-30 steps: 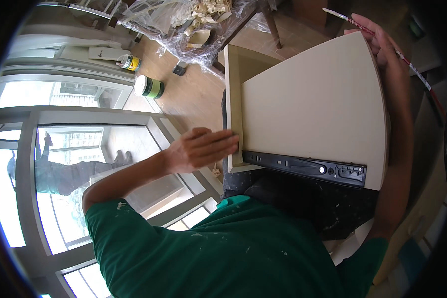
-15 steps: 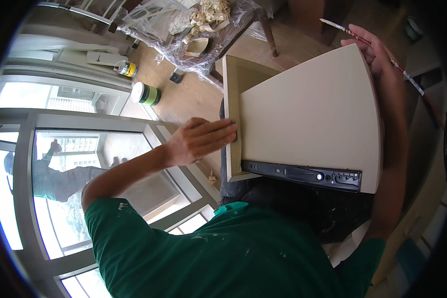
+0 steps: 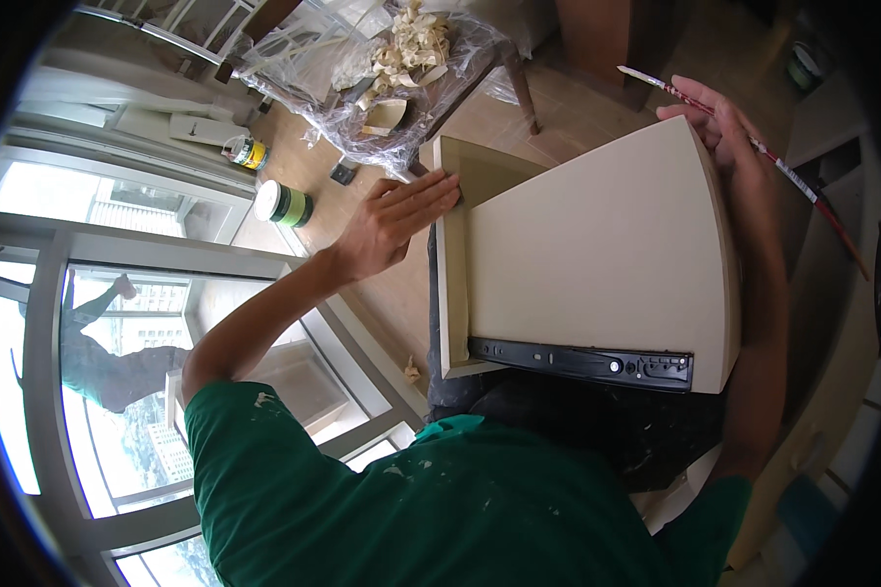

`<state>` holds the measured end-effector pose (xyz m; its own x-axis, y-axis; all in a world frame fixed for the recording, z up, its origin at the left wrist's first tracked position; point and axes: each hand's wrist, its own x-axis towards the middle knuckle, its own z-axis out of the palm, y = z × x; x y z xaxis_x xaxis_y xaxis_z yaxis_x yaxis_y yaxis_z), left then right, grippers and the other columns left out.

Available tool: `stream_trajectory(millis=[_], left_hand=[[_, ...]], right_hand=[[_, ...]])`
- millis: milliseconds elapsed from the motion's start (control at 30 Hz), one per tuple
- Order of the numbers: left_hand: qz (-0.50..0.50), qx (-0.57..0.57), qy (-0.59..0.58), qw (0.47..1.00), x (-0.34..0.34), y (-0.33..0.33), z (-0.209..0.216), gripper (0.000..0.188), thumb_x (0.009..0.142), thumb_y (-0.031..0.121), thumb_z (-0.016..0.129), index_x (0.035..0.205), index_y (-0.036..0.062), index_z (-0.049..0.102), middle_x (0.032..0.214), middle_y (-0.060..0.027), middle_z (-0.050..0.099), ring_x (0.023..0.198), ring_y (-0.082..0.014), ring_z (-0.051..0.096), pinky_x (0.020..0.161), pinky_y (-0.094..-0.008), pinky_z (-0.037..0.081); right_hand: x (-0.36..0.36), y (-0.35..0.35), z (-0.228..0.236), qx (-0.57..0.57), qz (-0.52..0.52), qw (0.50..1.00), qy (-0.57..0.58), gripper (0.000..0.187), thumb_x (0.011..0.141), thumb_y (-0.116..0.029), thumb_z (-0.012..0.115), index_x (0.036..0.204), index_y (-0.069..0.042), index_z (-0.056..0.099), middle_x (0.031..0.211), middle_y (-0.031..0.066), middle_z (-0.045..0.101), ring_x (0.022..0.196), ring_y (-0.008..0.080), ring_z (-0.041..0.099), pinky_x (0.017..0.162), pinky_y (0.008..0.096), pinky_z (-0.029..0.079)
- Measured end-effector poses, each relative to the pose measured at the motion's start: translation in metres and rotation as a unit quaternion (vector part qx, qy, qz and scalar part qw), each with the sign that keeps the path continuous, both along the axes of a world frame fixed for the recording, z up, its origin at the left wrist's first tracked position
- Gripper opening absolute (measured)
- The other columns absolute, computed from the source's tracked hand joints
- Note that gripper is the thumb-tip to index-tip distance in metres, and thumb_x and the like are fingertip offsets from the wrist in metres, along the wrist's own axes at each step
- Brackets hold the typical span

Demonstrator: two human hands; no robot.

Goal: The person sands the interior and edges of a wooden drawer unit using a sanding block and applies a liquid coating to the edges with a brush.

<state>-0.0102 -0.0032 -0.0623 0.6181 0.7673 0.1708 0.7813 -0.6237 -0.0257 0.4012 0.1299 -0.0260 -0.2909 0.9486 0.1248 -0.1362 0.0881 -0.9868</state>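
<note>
A cream drawer (image 3: 597, 254) rests tilted on my lap, its broad side panel facing up. A black metal drawer slide (image 3: 568, 361) runs along the panel's near edge. My left hand (image 3: 392, 223) has its fingers pressed together against the upper part of the drawer's left edge. Something small and dark shows at those fingertips, too hidden to name. At the far right corner, my right hand (image 3: 724, 127) steadies the drawer. A slim red-handled paintbrush (image 3: 791, 174) with a pale pointed tip is also held in that hand, lying across it.
Beyond the drawer stands a plastic-covered table (image 3: 352, 127) with a heap of crumpled masking tape (image 3: 411, 54) on it. Paint cans, one green-banded (image 3: 284, 203) and one yellow (image 3: 246, 153), stand on the wood floor. A glass door frame (image 3: 166, 247) fills the left side.
My left hand has slid away from me along the drawer's left edge. The drawer and my right hand with the paintbrush sit slightly lower and further left in view.
</note>
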Motion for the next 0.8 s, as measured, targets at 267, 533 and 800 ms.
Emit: stream_trajectory(millis=[267,533,800], left_hand=[[-0.154,-0.021,0.018,0.988,0.003,-0.041,0.001,0.033,0.097,0.015,0.069,0.13,0.0149,0.073,0.148,-0.0005,0.066,0.139,-0.0163,0.06,0.096,-0.0322,0.052],[-0.056,0.048,0.02,0.997,-0.013,0.033,0.004,0.056,0.084,-0.01,0.065,0.136,0.0088,0.068,0.15,-0.0024,0.064,0.14,-0.0195,0.059,0.092,-0.0373,0.051],[-0.151,-0.013,-0.009,0.988,0.0,-0.014,0.001,0.041,0.089,0.006,0.065,0.13,0.0074,0.072,0.143,-0.0059,0.069,0.134,-0.0219,0.064,0.095,-0.0375,0.05]], right_hand=[[-0.008,-0.01,0.003,-0.001,-0.013,1.0,-0.017,0.058,0.113,-0.042,0.043,0.144,0.005,0.057,0.12,0.0152,0.071,0.104,0.0167,0.066,0.092,0.0303,0.053],[-0.009,-0.005,0.004,0.003,-0.016,1.0,0.007,0.051,0.112,-0.037,0.046,0.14,0.002,0.063,0.118,0.0124,0.073,0.085,0.0085,0.061,0.077,0.0255,0.053],[-0.008,-0.009,0.004,0.021,-0.016,1.0,-0.018,0.051,0.111,-0.036,0.044,0.141,0.0,0.063,0.118,0.0112,0.074,0.075,0.0062,0.054,0.073,0.023,0.049]])
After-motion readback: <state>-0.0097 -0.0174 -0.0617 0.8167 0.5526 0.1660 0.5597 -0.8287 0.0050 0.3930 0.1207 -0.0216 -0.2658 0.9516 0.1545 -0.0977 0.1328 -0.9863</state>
